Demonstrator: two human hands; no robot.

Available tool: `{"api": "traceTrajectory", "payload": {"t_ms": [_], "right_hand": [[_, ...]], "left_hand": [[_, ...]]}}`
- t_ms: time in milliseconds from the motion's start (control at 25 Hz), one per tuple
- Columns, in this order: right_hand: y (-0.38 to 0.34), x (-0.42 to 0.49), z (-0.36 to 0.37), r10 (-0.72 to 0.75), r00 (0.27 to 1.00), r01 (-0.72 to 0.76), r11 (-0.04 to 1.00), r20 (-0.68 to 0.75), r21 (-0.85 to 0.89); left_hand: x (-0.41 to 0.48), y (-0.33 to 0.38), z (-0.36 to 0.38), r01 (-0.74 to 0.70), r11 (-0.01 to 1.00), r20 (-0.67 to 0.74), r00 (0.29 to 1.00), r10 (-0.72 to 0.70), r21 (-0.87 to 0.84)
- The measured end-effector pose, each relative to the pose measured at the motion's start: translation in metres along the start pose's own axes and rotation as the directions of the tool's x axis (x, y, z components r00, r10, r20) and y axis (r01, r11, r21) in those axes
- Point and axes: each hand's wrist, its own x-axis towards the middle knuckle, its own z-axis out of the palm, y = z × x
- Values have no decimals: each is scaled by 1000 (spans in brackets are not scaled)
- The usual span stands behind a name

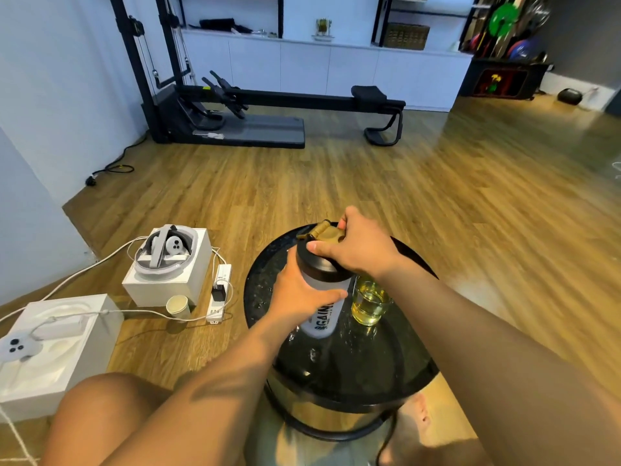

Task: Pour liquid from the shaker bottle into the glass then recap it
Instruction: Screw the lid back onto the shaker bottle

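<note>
Two bare forearms are seen reaching over one round black table (265,297).

One shaker bottle (324,302) is stood upright there, gripped by the left hand (299,295); its black lid (319,260) is grasped by the right hand (356,248). One glass (369,302) of yellow liquid is set just beside it.

A round black glossy side table (265,264) stood on wood-plank flooring (336,183), its top wet with droplets. On it stood a white frosted shaker bottle with a black lid (324,317) and, just beside it, a clear glass of yellowish liquid (369,306).
</note>
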Motion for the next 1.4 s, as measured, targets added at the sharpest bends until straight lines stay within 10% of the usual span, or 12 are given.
{"api": "traceTrajectory", "payload": {"t_ms": [920,1200,1400], "right_hand": [[25,12,-10,-154,972,98,953,178,288],[-4,-12,12,-120,977,40,914,-174,-403],[-3,-14,11,-143,986,99,916,-85,-388]], "left_hand": [[10,-10,-10,-56,995,110,993,47,84],[-4,-4,9,-34,996,-3,999,34,88],[-1,-2,4,-19,995,32,999,16,95]]}}
